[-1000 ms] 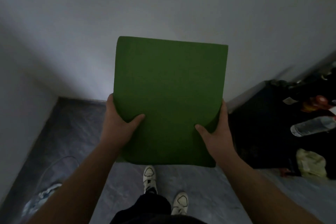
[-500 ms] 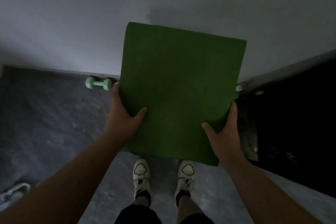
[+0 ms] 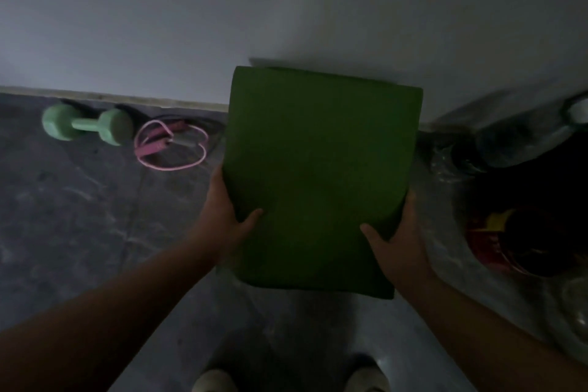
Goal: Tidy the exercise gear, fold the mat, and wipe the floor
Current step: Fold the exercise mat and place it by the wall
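Your left hand [image 3: 227,219] and right hand [image 3: 397,242] each grip a side of the folded green mat [image 3: 318,175], thumbs pressed on top, fingers hidden behind.

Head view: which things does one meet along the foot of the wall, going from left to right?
mint green dumbbell → pink skipping rope → folded green mat, held up in both hands → clear plastic bottle
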